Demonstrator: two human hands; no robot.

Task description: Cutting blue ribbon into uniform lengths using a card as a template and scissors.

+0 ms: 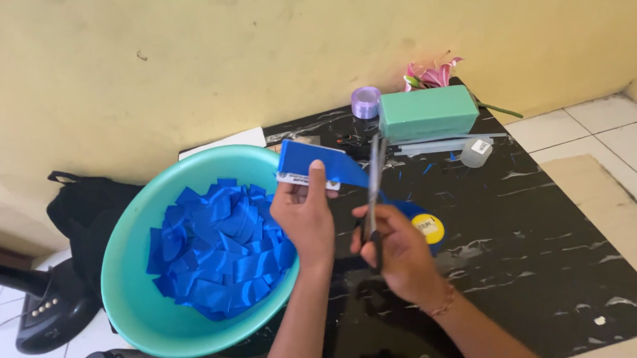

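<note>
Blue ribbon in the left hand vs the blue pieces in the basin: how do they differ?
The held ribbon is one long strip, pulled flat over a white card by the left hand; the cut pieces are many short bits, heaped loose in the teal basin. The held ribbon meets the scissors in the right hand; the pieces lie untouched. Both share the same glossy blue.

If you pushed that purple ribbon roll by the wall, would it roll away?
Probably not: the purple ribbon roll seems to lie flat on the black table, so it would likely slide. It looks light. Stood on edge, it might roll.
</note>
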